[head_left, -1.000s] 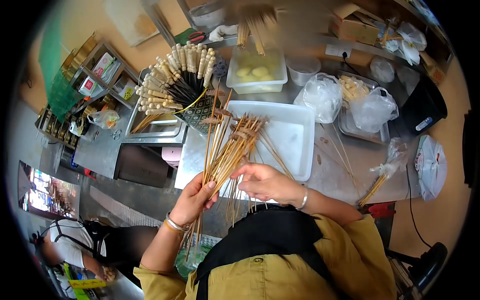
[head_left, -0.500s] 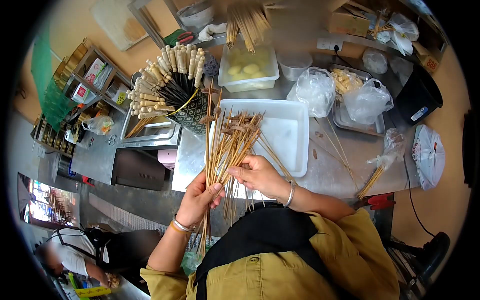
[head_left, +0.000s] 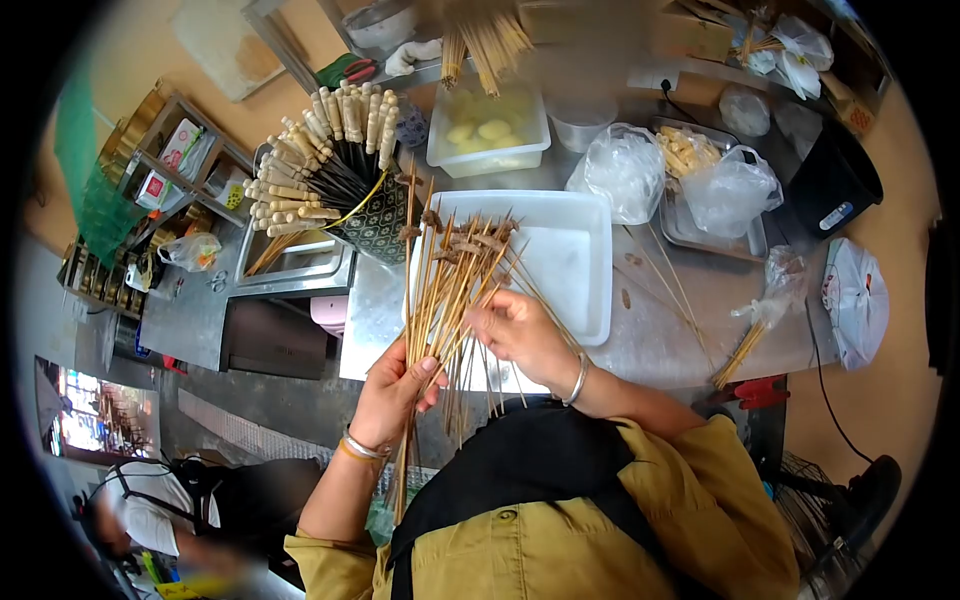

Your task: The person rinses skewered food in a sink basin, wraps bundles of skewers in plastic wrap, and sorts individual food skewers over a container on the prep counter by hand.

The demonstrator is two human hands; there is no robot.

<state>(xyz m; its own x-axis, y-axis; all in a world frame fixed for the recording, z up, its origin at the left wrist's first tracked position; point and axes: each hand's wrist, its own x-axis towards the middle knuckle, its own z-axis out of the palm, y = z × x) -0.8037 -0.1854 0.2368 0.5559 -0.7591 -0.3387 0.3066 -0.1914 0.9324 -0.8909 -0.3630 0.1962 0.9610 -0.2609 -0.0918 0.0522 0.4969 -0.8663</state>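
My left hand (head_left: 397, 392) is wrapped round a bundle of thin wooden skewers, its thumb across the sticks. Brown pieces of food (head_left: 468, 243) sit on the skewers' far ends, over the left part of a white plastic tray (head_left: 570, 260). Just right of the bundle, my right hand (head_left: 520, 335) has its fingers bent and pinched on skewers (head_left: 465, 325) of the bundle. More skewers lean over the tray's near edge, beneath my hands.
Left of the tray stands a patterned container (head_left: 375, 225) of wooden-handled skewers. Behind it is a tub (head_left: 490, 155) of yellow items in liquid. Plastic bags (head_left: 620, 175), a metal tray (head_left: 710, 235) and a black bin (head_left: 835, 180) stand right. A person (head_left: 160, 500) is at lower left.
My right hand has come in from beside the bundle to its sticks, then shifted slightly upward. My left hand still holds the bundle. The view has shifted a little.
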